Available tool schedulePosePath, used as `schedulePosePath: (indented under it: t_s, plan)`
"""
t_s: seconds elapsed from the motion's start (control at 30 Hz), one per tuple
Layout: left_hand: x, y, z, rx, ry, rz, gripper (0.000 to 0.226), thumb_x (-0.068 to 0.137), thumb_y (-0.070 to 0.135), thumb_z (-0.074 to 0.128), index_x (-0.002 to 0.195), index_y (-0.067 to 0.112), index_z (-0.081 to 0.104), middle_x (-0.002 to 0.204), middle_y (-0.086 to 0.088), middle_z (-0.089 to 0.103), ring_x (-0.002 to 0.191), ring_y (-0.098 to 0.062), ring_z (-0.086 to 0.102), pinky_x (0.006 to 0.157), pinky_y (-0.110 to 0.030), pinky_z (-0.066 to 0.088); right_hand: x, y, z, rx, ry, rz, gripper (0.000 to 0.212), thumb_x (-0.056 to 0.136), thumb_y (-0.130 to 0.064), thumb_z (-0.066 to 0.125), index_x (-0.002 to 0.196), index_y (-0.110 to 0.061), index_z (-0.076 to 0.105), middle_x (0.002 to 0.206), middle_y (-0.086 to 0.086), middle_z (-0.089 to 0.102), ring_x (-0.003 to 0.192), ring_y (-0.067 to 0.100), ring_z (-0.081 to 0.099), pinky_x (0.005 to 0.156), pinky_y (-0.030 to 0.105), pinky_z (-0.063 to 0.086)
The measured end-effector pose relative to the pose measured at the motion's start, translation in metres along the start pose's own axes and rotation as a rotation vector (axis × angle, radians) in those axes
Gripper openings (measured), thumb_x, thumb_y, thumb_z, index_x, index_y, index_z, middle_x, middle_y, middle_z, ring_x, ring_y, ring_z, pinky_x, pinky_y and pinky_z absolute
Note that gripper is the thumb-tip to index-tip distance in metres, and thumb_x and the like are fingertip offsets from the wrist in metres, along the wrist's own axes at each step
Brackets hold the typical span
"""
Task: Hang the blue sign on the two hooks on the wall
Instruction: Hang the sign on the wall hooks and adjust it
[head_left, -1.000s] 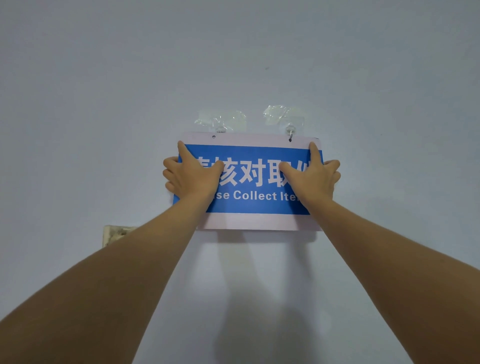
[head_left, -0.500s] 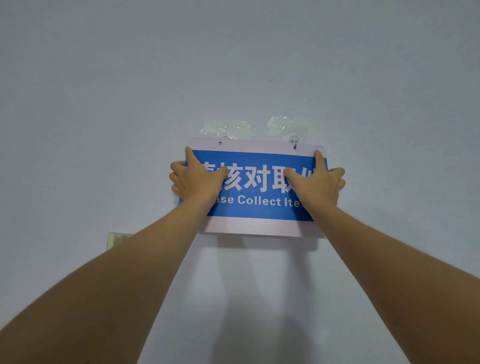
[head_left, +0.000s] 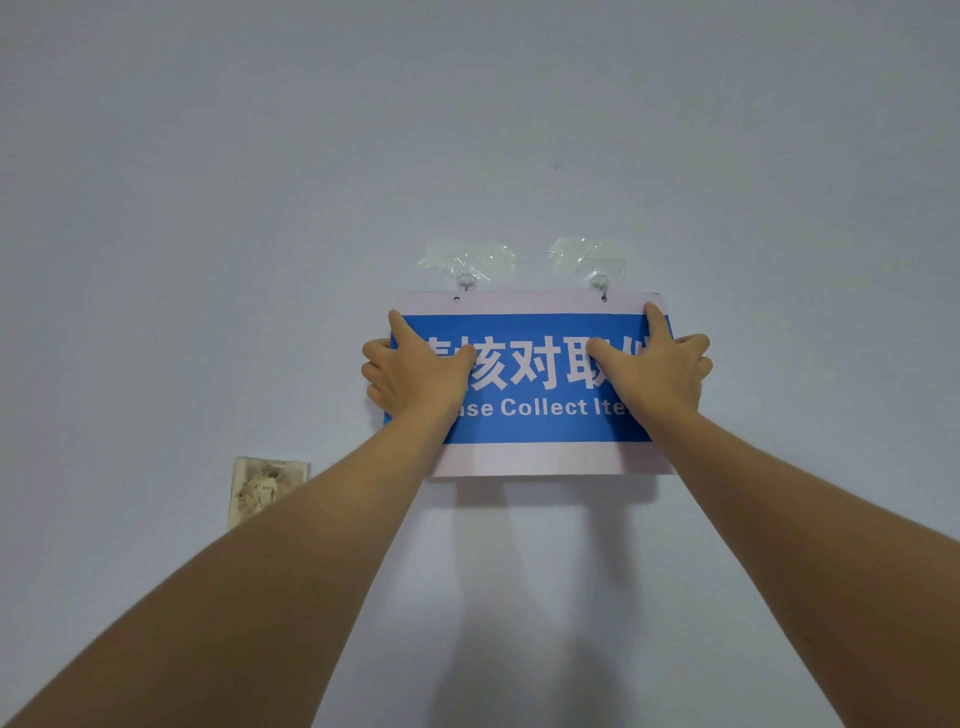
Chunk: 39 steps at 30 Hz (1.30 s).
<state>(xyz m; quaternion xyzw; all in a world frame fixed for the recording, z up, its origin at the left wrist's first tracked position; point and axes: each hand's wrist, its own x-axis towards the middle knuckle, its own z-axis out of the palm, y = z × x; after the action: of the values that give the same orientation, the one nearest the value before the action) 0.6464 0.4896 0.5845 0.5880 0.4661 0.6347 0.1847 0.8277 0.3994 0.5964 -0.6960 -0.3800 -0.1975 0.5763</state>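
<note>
The blue sign (head_left: 530, 415) with white lettering and pale borders lies flat against the wall. My left hand (head_left: 415, 371) grips its left edge, thumb on the front. My right hand (head_left: 660, 371) grips its right edge the same way. Two clear adhesive hooks are taped to the wall above the sign. The right hook (head_left: 601, 287) passes through the sign's right hole. The left hook (head_left: 466, 283) sits just above and right of the left hole (head_left: 456, 299), which shows no hook in it.
A worn, stained wall socket plate (head_left: 265, 488) sits low on the left, beside my left forearm. A small dark mark (head_left: 557, 167) dots the pale wall above the hooks.
The view has shifted, so the sign and hands sit a little lower and further right in the frame. Both hands keep the same hold on the sign.
</note>
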Motion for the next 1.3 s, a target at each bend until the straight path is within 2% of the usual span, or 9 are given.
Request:
schedulePosePath:
  t_s: [0.47,0.63,0.83,1.07,1.3]
  plan:
    - [0.013,0.005,-0.003,0.021,-0.033,0.028,0.09,0.076,0.046,0.073,0.148,0.022,0.026,0.14,-0.011,0.037,0.129,-0.03,0.039,0.104,-0.04,0.036,-0.001,-0.002,-0.001,0.04,0.001,0.039,0.081,0.076,-0.055,0.064,0.146,-0.032,0.03,0.128,0.012,0.035,0.122,0.032,0.036,0.096,0.045,0.046]
    - [0.024,0.01,-0.004,0.028,-0.062,0.043,0.084,0.075,0.048,0.075,0.143,0.022,0.033,0.138,-0.011,0.039,0.128,-0.03,0.04,0.102,-0.042,0.038,-0.001,-0.005,0.001,0.05,0.016,0.068,0.081,0.076,-0.057,0.064,0.146,-0.031,0.03,0.13,0.012,0.035,0.123,0.032,0.037,0.098,0.046,0.046]
    - [0.023,0.009,-0.004,0.023,-0.078,0.032,0.087,0.075,0.049,0.074,0.145,0.022,0.03,0.139,-0.011,0.038,0.13,-0.03,0.039,0.105,-0.042,0.037,-0.001,-0.007,-0.001,0.046,0.027,0.073,0.081,0.076,-0.056,0.065,0.146,-0.032,0.032,0.13,0.012,0.035,0.124,0.031,0.037,0.098,0.045,0.046]
    - [0.021,0.002,-0.011,0.023,-0.03,0.041,0.082,0.077,0.048,0.073,0.143,0.019,0.033,0.138,-0.012,0.038,0.128,-0.03,0.04,0.101,-0.039,0.036,-0.004,-0.012,0.002,0.047,-0.009,0.072,0.082,0.074,-0.055,0.067,0.145,-0.034,0.032,0.131,0.011,0.035,0.125,0.031,0.036,0.099,0.045,0.045]
    - [0.019,0.002,-0.01,0.025,-0.062,0.031,0.083,0.079,0.05,0.071,0.144,0.02,0.031,0.138,-0.012,0.038,0.128,-0.03,0.04,0.102,-0.04,0.037,-0.002,-0.014,-0.003,0.02,0.007,0.05,0.081,0.073,-0.055,0.066,0.144,-0.034,0.033,0.13,0.012,0.036,0.124,0.032,0.037,0.097,0.045,0.045]
